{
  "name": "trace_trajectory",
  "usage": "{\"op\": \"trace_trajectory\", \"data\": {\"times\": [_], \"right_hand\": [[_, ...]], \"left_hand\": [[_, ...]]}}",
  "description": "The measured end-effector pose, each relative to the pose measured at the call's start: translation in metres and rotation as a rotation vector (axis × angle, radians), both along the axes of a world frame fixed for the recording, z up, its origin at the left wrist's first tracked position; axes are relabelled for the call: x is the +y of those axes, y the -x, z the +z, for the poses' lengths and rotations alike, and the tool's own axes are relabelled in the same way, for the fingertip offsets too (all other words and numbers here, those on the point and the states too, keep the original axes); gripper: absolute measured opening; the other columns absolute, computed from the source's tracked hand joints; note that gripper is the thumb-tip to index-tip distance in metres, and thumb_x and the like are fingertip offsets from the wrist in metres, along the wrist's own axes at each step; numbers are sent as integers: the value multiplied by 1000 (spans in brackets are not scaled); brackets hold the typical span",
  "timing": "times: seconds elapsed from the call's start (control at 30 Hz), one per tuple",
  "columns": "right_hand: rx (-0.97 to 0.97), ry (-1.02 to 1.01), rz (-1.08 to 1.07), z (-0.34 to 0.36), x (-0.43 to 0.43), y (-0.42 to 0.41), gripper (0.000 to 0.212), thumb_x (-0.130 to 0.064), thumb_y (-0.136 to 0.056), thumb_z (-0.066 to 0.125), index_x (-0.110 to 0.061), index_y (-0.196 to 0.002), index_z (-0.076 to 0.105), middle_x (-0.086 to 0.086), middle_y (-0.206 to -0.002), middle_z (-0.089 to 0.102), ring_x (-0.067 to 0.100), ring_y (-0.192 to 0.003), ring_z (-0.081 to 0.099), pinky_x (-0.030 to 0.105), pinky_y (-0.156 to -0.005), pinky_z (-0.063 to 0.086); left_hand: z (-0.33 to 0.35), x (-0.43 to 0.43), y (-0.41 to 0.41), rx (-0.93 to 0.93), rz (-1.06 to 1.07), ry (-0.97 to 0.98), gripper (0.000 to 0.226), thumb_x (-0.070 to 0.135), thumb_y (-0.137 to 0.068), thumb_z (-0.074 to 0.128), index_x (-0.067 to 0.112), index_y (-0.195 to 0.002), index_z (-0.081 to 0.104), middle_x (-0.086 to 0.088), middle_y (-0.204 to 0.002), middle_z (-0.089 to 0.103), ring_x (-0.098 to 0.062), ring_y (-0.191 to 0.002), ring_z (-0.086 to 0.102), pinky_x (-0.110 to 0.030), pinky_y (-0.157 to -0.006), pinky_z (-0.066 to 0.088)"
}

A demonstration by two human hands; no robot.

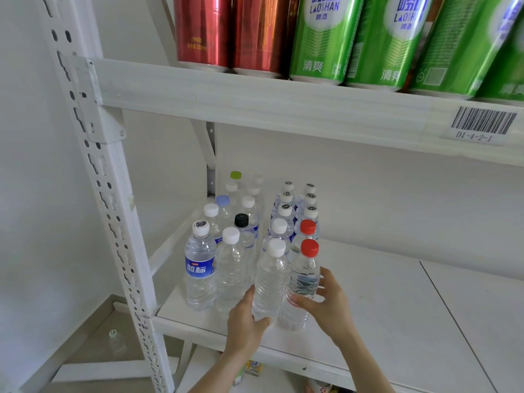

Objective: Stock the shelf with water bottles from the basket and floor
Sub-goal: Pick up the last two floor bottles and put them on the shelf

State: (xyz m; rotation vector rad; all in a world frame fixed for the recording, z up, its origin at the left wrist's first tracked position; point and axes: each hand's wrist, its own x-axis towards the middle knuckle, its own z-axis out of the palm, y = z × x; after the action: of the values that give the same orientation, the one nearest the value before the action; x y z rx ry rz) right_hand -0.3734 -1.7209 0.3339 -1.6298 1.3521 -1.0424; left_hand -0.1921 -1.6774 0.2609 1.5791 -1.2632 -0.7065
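Gripping white-capped bottle and red-capped bottle on shelf

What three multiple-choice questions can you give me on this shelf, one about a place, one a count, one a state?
1. Where do the cans stand?
A. on the upper shelf
B. on the floor
C. in a basket

2. How many red-capped bottles are on the lower shelf?
A. one
B. two
C. four

3. What is the right hand doing?
A. hanging free
B. gripping the front red-capped bottle
C. touching a can

Answers:
1 A, they line the board that carries the barcode label.
2 B, both stand at the front of the rightmost column.
3 B, its thumb and fingers wrap the bottle's body.
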Motion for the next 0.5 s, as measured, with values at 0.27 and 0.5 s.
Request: {"op": "trace_trajectory", "data": {"times": [0.27,0.5], "right_hand": [[14,-7,-37,5,7,-3,68,-23,-64,90,-30,-119,51,-20,-103,65,1,-96,63,17,-73,48],[187,139,-78,4,23,-5,67,-42,-72,82,-27,-127,48,-17,-110,62,4,-102,58,25,-81,47]], "left_hand": [[6,4,1,-132,11,8,76,34,-73,80,34,-140,44,19,-130,60,-3,-119,56,-26,-102,45],[12,21,-6,-408,-26,48,80,34,-83,71,29,-150,27,11,-136,54,-8,-122,52,-20,-98,45]]}}
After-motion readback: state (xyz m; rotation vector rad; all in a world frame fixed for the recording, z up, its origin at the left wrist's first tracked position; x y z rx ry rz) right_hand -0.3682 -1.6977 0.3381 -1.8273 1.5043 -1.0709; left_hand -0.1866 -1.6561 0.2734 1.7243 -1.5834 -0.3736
